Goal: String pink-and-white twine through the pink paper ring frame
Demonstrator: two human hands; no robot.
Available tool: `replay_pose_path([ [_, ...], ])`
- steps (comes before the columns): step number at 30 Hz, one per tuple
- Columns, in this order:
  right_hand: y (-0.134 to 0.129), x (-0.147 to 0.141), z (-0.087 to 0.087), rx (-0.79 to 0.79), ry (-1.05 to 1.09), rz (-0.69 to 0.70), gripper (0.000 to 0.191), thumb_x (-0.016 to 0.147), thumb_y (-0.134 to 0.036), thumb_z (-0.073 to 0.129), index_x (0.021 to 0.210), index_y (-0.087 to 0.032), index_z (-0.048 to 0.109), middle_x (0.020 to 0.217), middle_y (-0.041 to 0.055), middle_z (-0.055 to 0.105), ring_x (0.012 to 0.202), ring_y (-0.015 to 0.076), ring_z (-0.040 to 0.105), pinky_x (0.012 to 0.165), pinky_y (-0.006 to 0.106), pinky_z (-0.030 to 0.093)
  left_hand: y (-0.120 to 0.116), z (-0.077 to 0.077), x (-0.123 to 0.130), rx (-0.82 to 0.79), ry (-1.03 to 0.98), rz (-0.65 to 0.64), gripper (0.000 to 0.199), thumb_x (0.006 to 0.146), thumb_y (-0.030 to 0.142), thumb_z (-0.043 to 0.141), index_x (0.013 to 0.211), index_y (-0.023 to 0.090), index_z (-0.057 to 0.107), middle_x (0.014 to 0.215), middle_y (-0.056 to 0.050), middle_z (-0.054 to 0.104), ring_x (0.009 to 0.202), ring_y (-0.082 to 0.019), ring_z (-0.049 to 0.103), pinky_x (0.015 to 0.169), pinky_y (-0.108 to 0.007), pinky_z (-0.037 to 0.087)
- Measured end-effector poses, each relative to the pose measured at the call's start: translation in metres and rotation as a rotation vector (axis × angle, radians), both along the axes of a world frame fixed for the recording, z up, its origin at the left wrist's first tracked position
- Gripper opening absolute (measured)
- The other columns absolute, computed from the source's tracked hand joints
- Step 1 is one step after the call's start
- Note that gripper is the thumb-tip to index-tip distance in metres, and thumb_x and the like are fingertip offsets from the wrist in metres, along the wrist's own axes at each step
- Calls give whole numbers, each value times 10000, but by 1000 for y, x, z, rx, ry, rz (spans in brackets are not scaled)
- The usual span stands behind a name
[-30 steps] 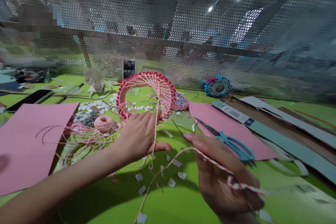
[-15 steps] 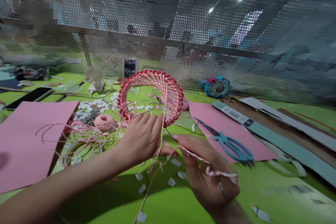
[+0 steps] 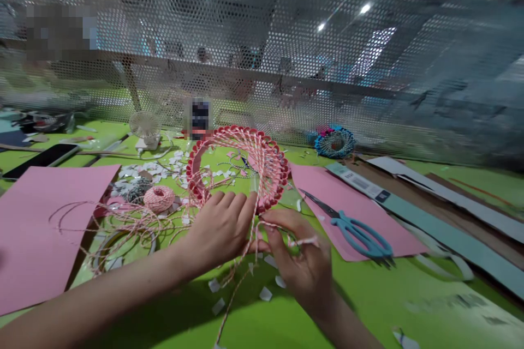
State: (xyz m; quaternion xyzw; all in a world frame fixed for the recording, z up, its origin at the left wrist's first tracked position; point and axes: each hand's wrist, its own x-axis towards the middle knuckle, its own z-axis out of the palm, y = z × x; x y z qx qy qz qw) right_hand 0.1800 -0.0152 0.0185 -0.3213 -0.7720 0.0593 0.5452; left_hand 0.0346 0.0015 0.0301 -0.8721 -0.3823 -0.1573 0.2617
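A pink ring with a scalloped red edge (image 3: pixel 273 174), laced with pink-and-white twine, stands tilted above the green table. My left hand (image 3: pixel 223 226) is wrapped round its lower rim. Close beside it, under the ring's lower right edge, my right hand (image 3: pixel 301 256) pinches the twine (image 3: pixel 303 241), whose end lies across the fingers. Loose strands hang between the hands down to the table. Left of the ring lie tangled twine and a pink twine ball (image 3: pixel 159 198).
Blue-handled scissors (image 3: pixel 360 233) lie on pink paper (image 3: pixel 339 245) at the right, near long card strips (image 3: pixel 429 218). Another pink sheet (image 3: pixel 49 229), a phone (image 3: pixel 41 161) and a small fan (image 3: pixel 144 125) are at the left. A blue woven ring (image 3: pixel 334 143) stands behind.
My right hand has moved left and closer to my left hand and the ring. The whole view has shifted slightly, with the ring lower in it.
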Motion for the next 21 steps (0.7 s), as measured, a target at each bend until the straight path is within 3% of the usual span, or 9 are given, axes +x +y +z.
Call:
replay_pose_path([
  [10,0,-2,-6,52,-94,-135,180,748,-61,440,891,-142,516,773,79,619,729,153,582,627,277,483,5,-7,0,6,29,31,494,849,415,204,1016,18,446,706,-86,548,599,-192,478,539,-312,356],
  [18,2,-2,-11,112,-137,-109,215,735,-48,447,923,-127,517,799,90,625,762,158,585,656,284,486,5,-7,1,-7,46,92,423,853,373,229,993,46,458,707,-72,541,605,-192,485,531,-306,360],
  [21,3,-3,-11,139,-219,-167,227,732,-42,429,910,-125,541,763,89,622,735,176,582,637,308,480,4,-7,1,-6,53,84,375,848,343,263,982,54,461,714,-67,545,603,-192,488,527,-307,364],
])
